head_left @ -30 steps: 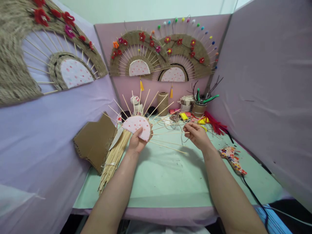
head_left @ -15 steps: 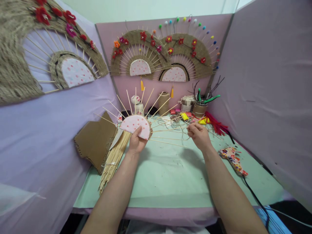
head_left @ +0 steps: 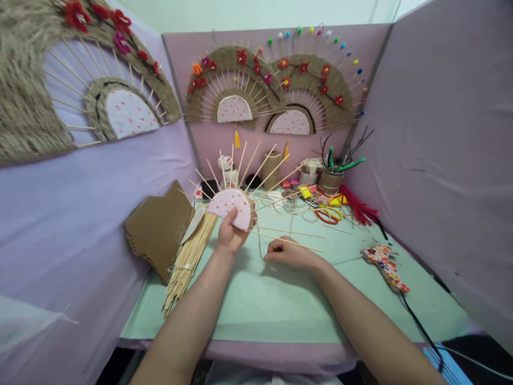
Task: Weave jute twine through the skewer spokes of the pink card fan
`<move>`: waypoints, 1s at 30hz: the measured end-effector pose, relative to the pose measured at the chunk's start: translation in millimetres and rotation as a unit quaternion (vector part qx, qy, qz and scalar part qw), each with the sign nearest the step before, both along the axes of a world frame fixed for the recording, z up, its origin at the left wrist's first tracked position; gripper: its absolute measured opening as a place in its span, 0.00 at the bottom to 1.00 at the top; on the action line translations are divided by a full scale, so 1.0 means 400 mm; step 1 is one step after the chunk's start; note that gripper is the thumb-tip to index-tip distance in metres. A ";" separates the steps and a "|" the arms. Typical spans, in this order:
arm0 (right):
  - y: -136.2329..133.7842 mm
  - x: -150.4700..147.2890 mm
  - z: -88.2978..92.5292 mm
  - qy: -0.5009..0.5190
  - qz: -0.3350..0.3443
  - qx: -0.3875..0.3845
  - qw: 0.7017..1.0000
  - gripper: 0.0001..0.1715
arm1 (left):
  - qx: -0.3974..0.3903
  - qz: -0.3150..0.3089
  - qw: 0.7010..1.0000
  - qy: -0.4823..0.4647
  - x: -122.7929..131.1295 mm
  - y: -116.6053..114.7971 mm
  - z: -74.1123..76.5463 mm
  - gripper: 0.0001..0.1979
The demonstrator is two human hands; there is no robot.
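Observation:
My left hand grips a half-round fan base covered in pink spotted cloth, thumb on its face and fingers behind. Thin wooden sticks fan out from its curved edge, pointing up and to the right. A strand of twine hangs from the base's right end and runs down to my right hand, whose fingertips are pinched on it. That hand is just below the lowest sticks, above the green tabletop. The far end of the twine is hidden behind my hand.
A bundle of sticks and cardboard lie to the left. A flowered glue gun with a black cord lies right. Scissors, a twine spool and a pot with pliers stand or lie behind. Finished fans hang on the back wall.
My right hand has moved left and down, from beside the stick tips to below the sticks, drawing the twine downward. The fan base has shifted slightly right.

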State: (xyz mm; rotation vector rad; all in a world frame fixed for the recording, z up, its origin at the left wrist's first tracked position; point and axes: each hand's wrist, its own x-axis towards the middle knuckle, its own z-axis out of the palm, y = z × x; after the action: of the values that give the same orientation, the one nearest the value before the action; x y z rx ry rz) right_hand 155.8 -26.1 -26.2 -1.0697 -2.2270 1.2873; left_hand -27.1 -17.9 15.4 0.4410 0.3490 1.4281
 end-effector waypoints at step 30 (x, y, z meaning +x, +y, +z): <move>0.000 -0.036 -0.052 -0.062 -0.011 0.145 0.987 0.12 | -0.045 -0.144 0.987 0.055 0.049 -0.026 -0.016 0.23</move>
State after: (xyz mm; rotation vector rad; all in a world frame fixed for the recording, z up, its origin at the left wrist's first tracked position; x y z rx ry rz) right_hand 141.5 -26.0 -47.1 -1.0829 -2.3945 0.8714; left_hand -7.5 -28.1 9.0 0.4766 0.4198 1.1053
